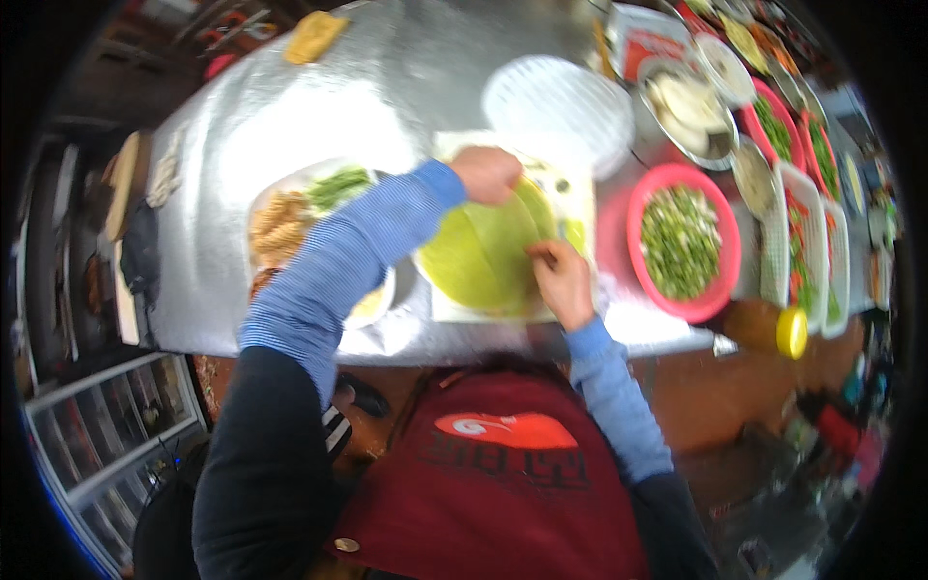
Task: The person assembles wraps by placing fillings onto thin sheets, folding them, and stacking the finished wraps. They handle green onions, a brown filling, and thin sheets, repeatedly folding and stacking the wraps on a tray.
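A thin, round, yellow-green sheet (474, 258), like a pancake or wrapper, lies on a white board (580, 198) in front of me. My left hand (486, 174) is closed at the sheet's far edge, my left arm reaching across from the left; its fingertips are partly hidden. At the sheet's right edge my right hand (564, 280) pinches with thumb and fingers. A fold or second layer crosses the sheet between the two hands. Partly behind my left forearm stands a white tray (259, 203) with brown strips (280, 227) and green vegetable strips (338, 188).
Right of the board is a pink basin (732, 261) of chopped scallions; a yellow-lidded jar (793, 333) lies by the table edge. A translucent round lid (558, 106) sits behind the board. Farther right are a steel bowl (688, 155) with white pieces and white baskets (778, 261). A yellow cloth (315, 37) lies far left.
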